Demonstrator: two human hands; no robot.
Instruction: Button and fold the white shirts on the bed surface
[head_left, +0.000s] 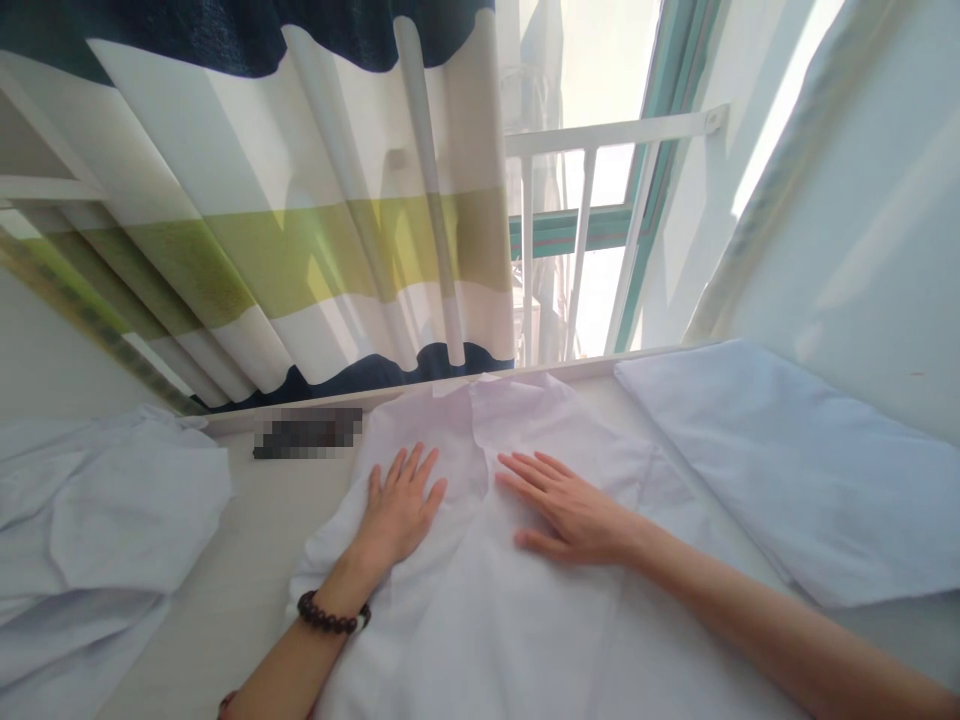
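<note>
A white shirt (480,610) lies spread on the table in front of me, its collar end toward the window. My left hand (401,505) rests flat on its left half, fingers stretched out and slightly apart. A dark bead bracelet (330,615) circles that wrist. My right hand (566,510) lies flat on the shirt's right half, fingers extended and pointing left toward the middle placket. Neither hand grips anything.
A crumpled white garment (97,530) lies at the left on the table (240,590). A folded white cloth stack (810,470) sits at the right. Behind the table hang a striped curtain (315,220) and a window with a white railing (592,200). A blurred dark object (307,433) lies at the far edge.
</note>
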